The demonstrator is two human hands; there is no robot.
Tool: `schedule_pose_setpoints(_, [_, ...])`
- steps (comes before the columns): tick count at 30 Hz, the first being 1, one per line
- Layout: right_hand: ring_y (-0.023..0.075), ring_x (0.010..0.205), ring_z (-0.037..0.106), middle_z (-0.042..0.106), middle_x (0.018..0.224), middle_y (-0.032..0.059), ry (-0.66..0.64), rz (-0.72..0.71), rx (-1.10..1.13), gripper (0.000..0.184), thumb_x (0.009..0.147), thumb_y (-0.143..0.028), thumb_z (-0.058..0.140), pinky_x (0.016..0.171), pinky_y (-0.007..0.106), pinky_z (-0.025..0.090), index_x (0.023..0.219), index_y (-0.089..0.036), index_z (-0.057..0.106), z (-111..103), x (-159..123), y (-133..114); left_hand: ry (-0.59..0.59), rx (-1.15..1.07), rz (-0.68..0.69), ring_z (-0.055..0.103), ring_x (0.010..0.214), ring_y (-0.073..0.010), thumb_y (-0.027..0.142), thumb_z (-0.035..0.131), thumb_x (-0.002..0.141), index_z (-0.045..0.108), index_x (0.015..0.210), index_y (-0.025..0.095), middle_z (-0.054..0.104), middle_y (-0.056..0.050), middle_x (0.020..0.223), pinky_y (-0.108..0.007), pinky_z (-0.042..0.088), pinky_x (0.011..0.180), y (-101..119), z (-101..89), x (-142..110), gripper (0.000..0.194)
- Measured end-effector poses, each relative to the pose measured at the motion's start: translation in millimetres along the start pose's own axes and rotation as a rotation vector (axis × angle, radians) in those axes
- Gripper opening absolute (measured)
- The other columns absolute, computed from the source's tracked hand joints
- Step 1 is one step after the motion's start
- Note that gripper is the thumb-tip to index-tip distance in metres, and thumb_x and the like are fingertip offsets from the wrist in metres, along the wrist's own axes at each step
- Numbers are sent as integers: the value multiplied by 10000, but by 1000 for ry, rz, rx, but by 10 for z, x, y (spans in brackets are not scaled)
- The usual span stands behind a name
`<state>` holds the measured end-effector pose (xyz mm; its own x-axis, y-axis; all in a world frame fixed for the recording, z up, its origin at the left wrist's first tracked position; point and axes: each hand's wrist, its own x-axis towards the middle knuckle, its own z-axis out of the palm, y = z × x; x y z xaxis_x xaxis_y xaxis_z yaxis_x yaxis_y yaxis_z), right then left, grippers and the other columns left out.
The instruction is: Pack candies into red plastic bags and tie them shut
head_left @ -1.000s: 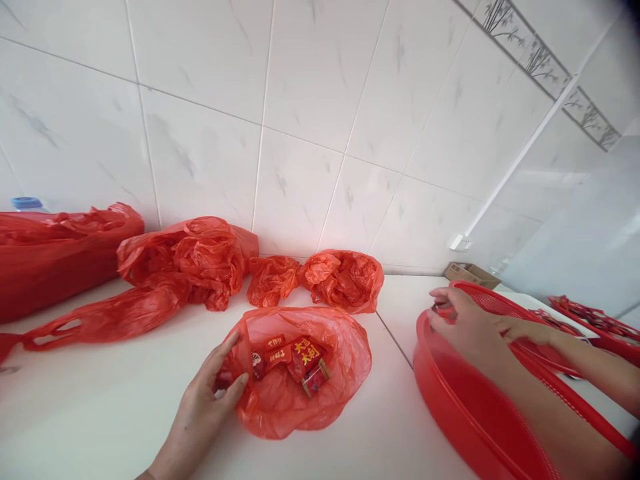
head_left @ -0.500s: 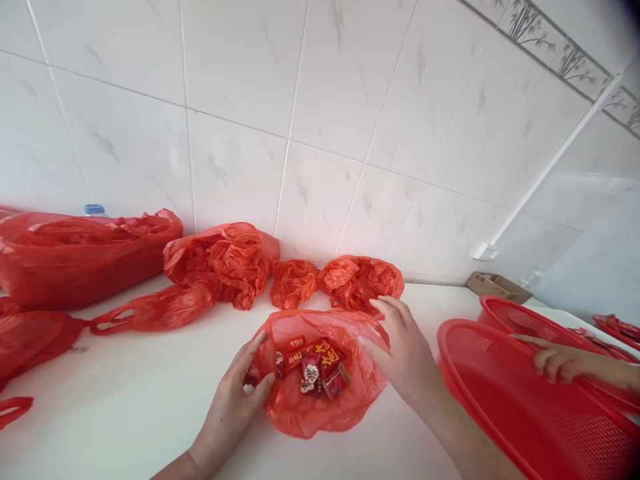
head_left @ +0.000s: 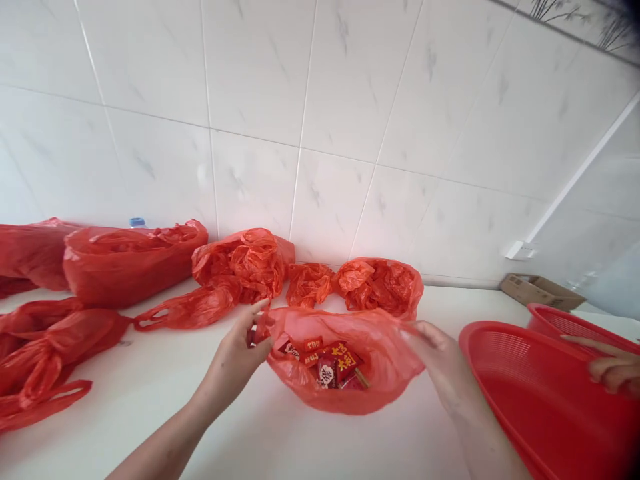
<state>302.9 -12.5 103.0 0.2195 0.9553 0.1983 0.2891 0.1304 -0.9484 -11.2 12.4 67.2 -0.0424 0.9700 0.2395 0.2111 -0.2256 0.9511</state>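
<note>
A red plastic bag (head_left: 345,400) stands with its mouth spread wide on the white table. Several wrapped snacks lie inside it, among them a red packet (head_left: 345,360) with yellow lettering and a dark red packet (head_left: 327,373) with a white label. My left hand (head_left: 245,347) grips the bag's left edge, thumb and fingers closed around the thin plastic. On the opposite side, my right hand (head_left: 437,353) pinches the right edge between thumb and fingers. The fingertips of both hands are partly covered by the plastic.
Crumpled red bags (head_left: 240,263) and a fuller red bag (head_left: 135,267) line the tiled wall. Tied red bags (head_left: 55,353) lie at left. On the right are a red plastic basket (head_left: 525,393), another person's hand (head_left: 615,367) and a cardboard box (head_left: 540,293).
My right hand has gone from loose fingers beside the bag to pinching its right edge. The bag's mouth is now stretched wider sideways. The view has turned slightly left.
</note>
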Motion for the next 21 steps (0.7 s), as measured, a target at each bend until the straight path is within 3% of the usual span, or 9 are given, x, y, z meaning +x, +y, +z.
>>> schedule_pose_setpoints(4, [161, 798, 617, 678, 829, 20, 126, 17, 508, 190, 648, -326, 744, 675, 237, 498, 760, -195, 664, -18, 218, -195, 43, 157, 31, 549, 640, -140, 340, 559, 799, 573, 1197, 229, 627, 15, 780, -250, 428, 575, 270, -93, 212, 414])
schedule_pose_setpoints(6, [174, 882, 621, 688, 884, 34, 173, 11, 675, 127, 625, -263, 717, 705, 239, 510, 710, -189, 658, -14, 320, -262, 109, 260, 95, 567, 682, -154, 339, 549, 810, 649, 1058, 236, 656, 12, 786, -256, 426, 616, 383, -97, 303, 286])
schedule_pose_setpoints(9, [201, 995, 608, 688, 922, 57, 244, 2, 830, 65, 629, -220, 638, 774, 264, 522, 598, -172, 607, 11, 414, -348, 201, 347, 219, 553, 685, -149, 308, 523, 832, 646, 943, 237, 656, 21, 785, -246, 400, 618, 526, -69, 392, 181])
schedule_pose_setpoints(11, [181, 906, 630, 669, 802, 31, 287, 24, 934, 91, 649, -204, 594, 789, 293, 533, 569, -175, 561, 36, 442, -386, 200, 356, 236, 497, 613, -129, 294, 519, 835, 613, 849, 224, 607, 36, 704, -233, 363, 569, 599, -40, 416, 118])
schedule_pose_setpoints(14, [98, 597, 565, 510, 561, -52, 250, 56, 1065, 141, 695, -192, 580, 662, 261, 546, 585, -187, 492, 83, 465, -392, 102, 267, 231, 444, 609, -119, 296, 550, 822, 572, 743, 201, 543, 36, 670, -222, 339, 559, 666, -1, 413, 126])
schedule_pose_setpoints(16, [57, 444, 420, 371, 487, -85, 163, 35, 1079, 219, 730, -220, 611, 466, 178, 455, 592, -191, 443, 126, 467, -370, -20, 160, 211, 414, 616, -113, 337, 574, 818, 549, 701, 187, 501, 34, 662, -218, 327, 561, 690, 22, 394, 193])
schedule_pose_setpoints(18, [47, 396, 323, 319, 471, -95, 78, -6, 992, 224, 753, -294, 645, 359, 150, 313, 650, -200, 471, 183, 436, -355, -187, 41, 171, 367, 585, -101, 402, 572, 829, 503, 645, 177, 442, 41, 622, -216, 303, 547, 705, 48, 365, 299])
schedule_pose_setpoints(21, [46, 388, 305, 360, 461, -96, -74, -61, 681, 261, 782, -438, 639, 362, 148, 260, 911, -224, 565, 304, 282, -392, -363, -142, 98, 315, 535, -85, 480, 505, 868, 428, 576, 173, 385, 48, 558, -220, 272, 526, 699, 118, 306, 431])
